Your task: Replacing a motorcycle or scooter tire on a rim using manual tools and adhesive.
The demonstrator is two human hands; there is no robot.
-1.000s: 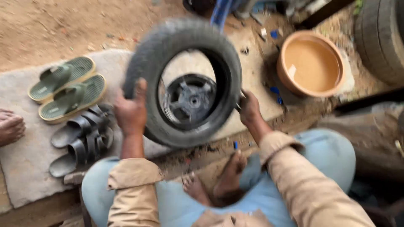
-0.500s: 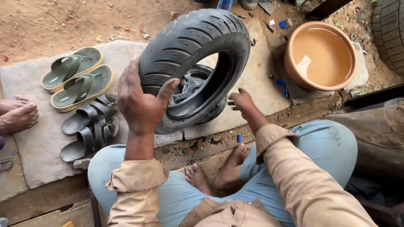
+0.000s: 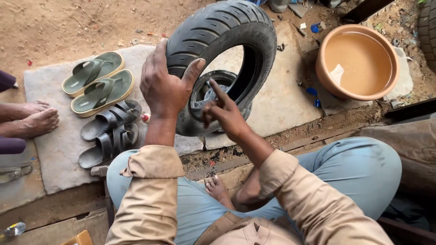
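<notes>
A black scooter tyre (image 3: 227,31) stands upright on a stone slab (image 3: 281,100), tilted towards me. My left hand (image 3: 163,86) grips its near tread from above, thumb inside the opening. Below the tyre's opening lies a black wheel rim (image 3: 204,93). My right hand (image 3: 225,113) hovers in front of the opening with its fingers spread and the index finger pointing up, holding nothing. I sit with my legs in light blue trousers and bare feet tucked under me.
An orange basin (image 3: 359,63) of muddy water sits at the right. Green sandals (image 3: 97,81) and black sandals (image 3: 109,131) lie on a slab at the left. Another person's bare feet (image 3: 34,118) rest at the far left. Another tyre (image 3: 427,27) shows at the right edge.
The tyre has been turned and tilted up off the rim. My left hand moved onto its near tread, and my right hand came off the tyre's right side to the front of the opening.
</notes>
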